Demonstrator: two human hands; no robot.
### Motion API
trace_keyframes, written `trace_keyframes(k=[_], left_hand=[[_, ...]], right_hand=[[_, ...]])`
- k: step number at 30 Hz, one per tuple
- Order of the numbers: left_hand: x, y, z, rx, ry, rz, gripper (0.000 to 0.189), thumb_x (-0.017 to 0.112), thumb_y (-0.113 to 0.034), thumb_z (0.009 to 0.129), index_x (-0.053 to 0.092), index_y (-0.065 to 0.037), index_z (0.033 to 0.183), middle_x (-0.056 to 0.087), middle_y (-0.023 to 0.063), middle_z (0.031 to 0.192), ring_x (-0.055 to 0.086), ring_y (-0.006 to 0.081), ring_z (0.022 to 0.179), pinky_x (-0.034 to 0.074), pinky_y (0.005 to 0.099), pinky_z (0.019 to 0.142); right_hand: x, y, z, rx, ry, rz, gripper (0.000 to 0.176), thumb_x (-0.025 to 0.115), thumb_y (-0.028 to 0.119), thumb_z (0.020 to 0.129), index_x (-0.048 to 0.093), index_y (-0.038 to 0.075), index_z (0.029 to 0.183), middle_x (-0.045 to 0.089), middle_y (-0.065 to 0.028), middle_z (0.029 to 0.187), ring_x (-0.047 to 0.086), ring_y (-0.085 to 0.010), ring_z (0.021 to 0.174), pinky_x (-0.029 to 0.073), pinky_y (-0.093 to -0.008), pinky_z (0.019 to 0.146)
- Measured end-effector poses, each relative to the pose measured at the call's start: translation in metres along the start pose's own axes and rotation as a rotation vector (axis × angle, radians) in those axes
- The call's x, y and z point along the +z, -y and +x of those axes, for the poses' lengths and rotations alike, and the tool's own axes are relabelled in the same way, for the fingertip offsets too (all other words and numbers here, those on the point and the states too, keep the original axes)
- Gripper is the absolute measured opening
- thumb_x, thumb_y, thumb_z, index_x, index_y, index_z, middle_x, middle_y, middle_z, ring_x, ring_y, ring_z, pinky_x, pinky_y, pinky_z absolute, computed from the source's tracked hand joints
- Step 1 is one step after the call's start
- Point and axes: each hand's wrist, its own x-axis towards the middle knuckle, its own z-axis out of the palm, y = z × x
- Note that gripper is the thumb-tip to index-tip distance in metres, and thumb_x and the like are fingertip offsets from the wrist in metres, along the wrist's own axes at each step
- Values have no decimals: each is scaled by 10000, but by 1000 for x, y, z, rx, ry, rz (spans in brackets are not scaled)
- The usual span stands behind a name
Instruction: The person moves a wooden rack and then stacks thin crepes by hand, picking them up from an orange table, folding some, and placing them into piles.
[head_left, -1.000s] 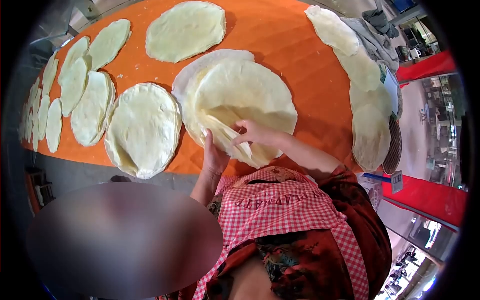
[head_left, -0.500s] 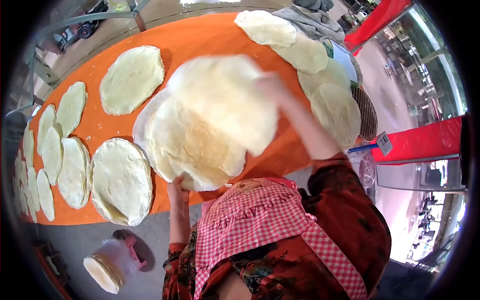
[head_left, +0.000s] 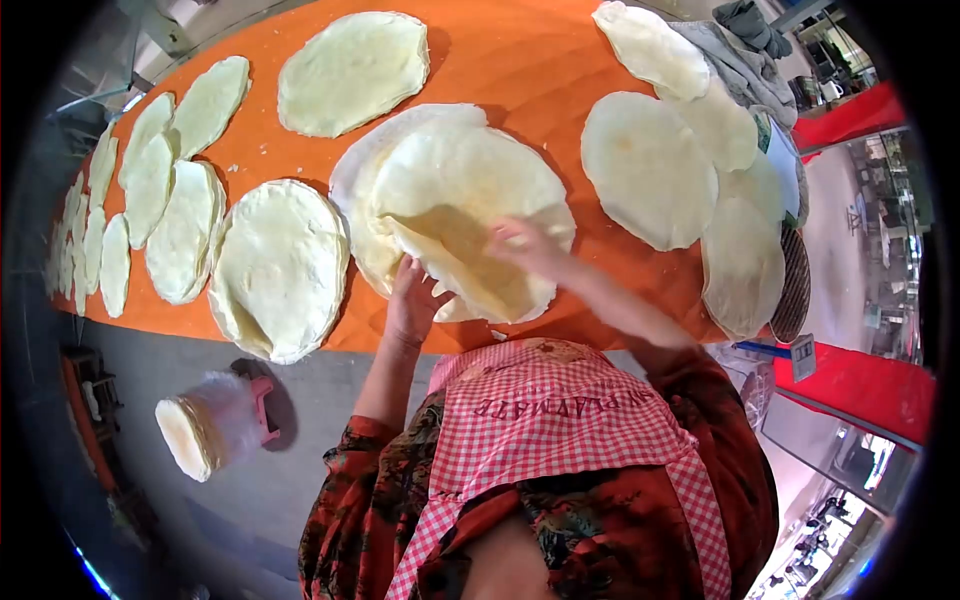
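Note:
Thin round pale flatbreads lie in an overlapping stack on the orange-covered table in front of me. The top one's near edge is lifted and folded back, leaving a shadowed hollow. My left hand is at that raised near edge, with the edge between thumb and fingers; part of the grip is hidden. My right hand hovers over or touches the stack's right part, its fingers loosely bent and apart. It does not visibly hold anything. A single flatbread lies flat to the right of the stack.
Thicker piles of flatbreads stand on the left of the orange table. More overlap at the right edge, beside a grey cloth. On the floor, a bagged stack rests by a pink stool.
The flatbread my right hand was moving now lies right of the stack. My right hand has come back over the stack, and the near edge there is lifted. The view has shifted.

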Motion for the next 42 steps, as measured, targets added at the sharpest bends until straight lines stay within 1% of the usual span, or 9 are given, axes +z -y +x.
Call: trace_keyframes(k=[8,12,23,25,27,30,34,36,42], left_hand=[[-7,3,1,15,-124,79,609,612,-209,861,274,-116,1358,494,104,1173,521,231,1051,487,485,867],[0,3,0,25,-153,142,517,578,-205,879,307,-124,1312,514,90,1145,544,230,1000,513,480,810],[-43,21,17,58,-316,200,360,575,-8,771,502,23,1122,605,111,903,621,227,763,538,322,642],[-74,11,22,-2,-277,789,274,585,-34,773,581,39,1037,615,117,882,628,212,727,523,341,592],[-114,11,33,-67,-413,75,315,573,-2,766,537,41,1077,606,114,905,620,259,789,530,353,632],[-164,-13,34,-28,-427,93,286,553,31,745,549,-9,1028,601,96,899,602,259,812,524,374,689],[-127,-50,9,-71,-393,98,205,554,18,757,573,-69,942,611,59,857,601,202,785,508,329,690],[-99,-56,-4,-44,-349,210,147,549,10,776,564,-92,881,615,32,833,605,169,788,499,295,691],[-84,-46,9,19,-442,365,134,552,15,781,560,-101,849,580,-1,751,553,117,652,433,239,539]], right_hand=[[69,5,17,201,105,155,615,679,276,815,433,-59,1268,563,-157,1138,551,-196,1031,447,-280,869],[61,9,15,293,181,404,374,625,237,857,569,-48,1092,621,-96,952,565,-132,862,463,-286,755],[78,-11,22,187,-212,-170,223,530,162,841,561,-33,737,549,-189,634,536,-231,591,428,-390,595],[42,-4,14,91,-399,-288,194,524,133,813,570,-25,710,544,-222,634,558,-287,599,427,-408,584],[-20,24,-11,0,-556,-208,161,535,111,765,571,-10,666,556,-213,631,585,-303,620,437,-410,571],[-138,12,-77,186,-859,42,114,595,145,777,620,42,735,562,17,654,512,-92,609,441,-301,538],[-221,37,-196,325,-895,326,314,555,160,872,589,-43,1108,654,-66,919,628,-140,779,501,-285,738],[-248,-29,-246,300,-908,324,282,568,149,841,625,-45,1038,660,-61,856,631,-145,747,508,-293,697],[-279,-204,-321,740,-962,-581,215,557,151,743,642,-37,804,597,-169,638,601,-223,601,459,-364,561]])
